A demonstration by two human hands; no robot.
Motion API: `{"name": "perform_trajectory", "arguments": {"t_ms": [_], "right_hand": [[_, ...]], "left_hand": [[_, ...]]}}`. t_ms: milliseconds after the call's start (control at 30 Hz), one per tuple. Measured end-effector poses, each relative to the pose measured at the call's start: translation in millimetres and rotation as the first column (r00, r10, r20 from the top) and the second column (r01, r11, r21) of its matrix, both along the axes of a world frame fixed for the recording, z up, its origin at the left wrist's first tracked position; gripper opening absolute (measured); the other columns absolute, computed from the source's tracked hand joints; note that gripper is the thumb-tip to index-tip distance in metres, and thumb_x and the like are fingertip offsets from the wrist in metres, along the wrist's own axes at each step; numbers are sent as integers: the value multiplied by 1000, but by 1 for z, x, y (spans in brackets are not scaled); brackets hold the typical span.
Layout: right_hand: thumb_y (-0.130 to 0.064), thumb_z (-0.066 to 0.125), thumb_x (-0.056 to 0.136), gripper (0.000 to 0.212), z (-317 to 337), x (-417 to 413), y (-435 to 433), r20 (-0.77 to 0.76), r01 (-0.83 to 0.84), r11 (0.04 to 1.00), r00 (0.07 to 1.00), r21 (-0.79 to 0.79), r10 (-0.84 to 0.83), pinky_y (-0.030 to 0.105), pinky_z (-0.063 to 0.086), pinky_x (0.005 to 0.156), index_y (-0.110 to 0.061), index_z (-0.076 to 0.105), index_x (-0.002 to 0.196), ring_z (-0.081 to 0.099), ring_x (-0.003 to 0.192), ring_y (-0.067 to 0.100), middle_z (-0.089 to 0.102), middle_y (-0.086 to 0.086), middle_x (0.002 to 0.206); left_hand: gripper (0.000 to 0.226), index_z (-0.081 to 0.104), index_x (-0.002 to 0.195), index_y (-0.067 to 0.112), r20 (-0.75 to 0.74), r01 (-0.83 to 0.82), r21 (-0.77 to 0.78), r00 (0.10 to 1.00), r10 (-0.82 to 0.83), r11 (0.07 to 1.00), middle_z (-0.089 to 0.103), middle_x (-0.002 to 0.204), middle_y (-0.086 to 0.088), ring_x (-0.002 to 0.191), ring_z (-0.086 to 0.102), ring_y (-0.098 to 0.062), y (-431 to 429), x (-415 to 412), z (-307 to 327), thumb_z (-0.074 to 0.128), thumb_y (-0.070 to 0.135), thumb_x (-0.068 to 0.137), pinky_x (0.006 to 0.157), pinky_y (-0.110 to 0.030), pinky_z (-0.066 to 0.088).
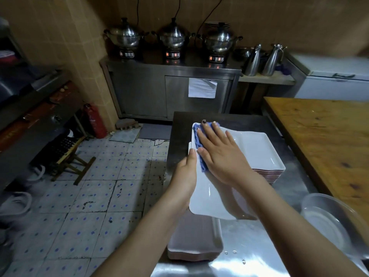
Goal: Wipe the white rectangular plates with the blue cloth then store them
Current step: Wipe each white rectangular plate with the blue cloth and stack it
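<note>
My left hand point(184, 176) grips the left edge of a white rectangular plate point(207, 198), held above the steel table with its thumb on top. With flat fingers, my right hand point(219, 154) presses the blue cloth point(198, 144) onto the plate's far left part. Behind the held plate sits a stack of white rectangular plates point(261, 152) on the table. Another stack of plates point(196, 238) lies below the held one, near the table's front left edge.
A clear plastic bowl point(327, 218) stands at the right on the wet steel table point(253, 246). A wooden tabletop point(327, 136) adjoins on the right. Three steel pots point(173, 35) sit on a steel cabinet point(169, 92) at the back; tiled floor lies left.
</note>
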State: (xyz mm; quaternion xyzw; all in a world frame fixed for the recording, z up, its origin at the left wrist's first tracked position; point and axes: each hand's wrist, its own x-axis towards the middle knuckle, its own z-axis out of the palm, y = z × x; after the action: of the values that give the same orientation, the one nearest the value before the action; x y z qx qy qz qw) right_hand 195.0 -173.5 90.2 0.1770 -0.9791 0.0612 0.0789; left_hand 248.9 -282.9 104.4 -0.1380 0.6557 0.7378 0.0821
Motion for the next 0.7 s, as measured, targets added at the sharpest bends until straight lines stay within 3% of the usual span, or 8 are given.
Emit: {"name": "perform_trajectory", "arguments": {"t_ms": [67,200,267,400,533,600,633,700], "right_hand": [[-44,5,100,54,0,0,6,3,56,998,998,13,-56,33,-11,115,-29,-7,150,-20,144,14,-16,-6,158],[-42,8,101,54,-9,32,12,19,177,984,984,-9,-177,32,-15,112,-28,-11,150,-21,144,15,-19,-5,157],[-42,8,101,54,-15,41,15,-3,203,979,979,26,-203,32,-17,110,-28,-11,150,-19,144,16,-17,-4,158],[-42,10,101,53,-10,19,29,71,280,960,957,29,-281,35,-12,114,-29,-2,151,-17,145,19,-13,-2,159],[-43,10,101,55,-14,7,34,66,305,952,950,-10,-304,36,-7,116,-27,-3,151,-17,145,21,-14,1,159],[-41,7,100,56,-32,14,30,42,276,961,960,33,-277,43,-1,120,-20,10,152,-12,146,29,-8,8,159],[-38,8,99,58,-41,23,27,28,217,973,975,78,-220,50,6,118,-11,24,149,-5,145,37,3,16,159],[-27,19,98,54,-57,42,22,-13,67,988,998,137,-66,60,23,109,5,54,123,18,137,53,31,29,147]], "left_hand": [[33,60,109,24,2,-3,-9,1000,3,1000,63,75,9,56,62,0,-3,-4,1,33,41,100,44,-10,47],[35,61,101,20,6,-31,-39,1000,31,999,66,85,3,78,65,-15,-11,-8,0,34,43,99,68,-22,51],[34,60,94,23,19,-33,-54,999,34,998,65,82,6,75,64,-12,-10,-6,-3,34,44,99,63,-21,50],[36,60,100,19,59,-2,-51,998,5,999,65,80,6,71,63,-10,-6,-4,-5,33,43,99,57,-20,47],[35,57,81,23,47,-15,-74,999,18,997,63,72,8,57,61,-4,-9,-8,1,34,42,99,41,-13,45],[36,60,87,19,32,-41,-76,999,44,996,64,75,4,59,63,-8,-11,-14,2,35,42,99,45,-15,48],[38,61,95,16,38,-54,-79,998,57,995,65,79,1,65,64,-13,-13,-17,2,34,43,99,51,-19,50],[41,61,106,14,45,-70,-102,996,75,992,67,84,-1,72,64,-18,-17,-21,-1,34,45,99,58,-24,49]]}}
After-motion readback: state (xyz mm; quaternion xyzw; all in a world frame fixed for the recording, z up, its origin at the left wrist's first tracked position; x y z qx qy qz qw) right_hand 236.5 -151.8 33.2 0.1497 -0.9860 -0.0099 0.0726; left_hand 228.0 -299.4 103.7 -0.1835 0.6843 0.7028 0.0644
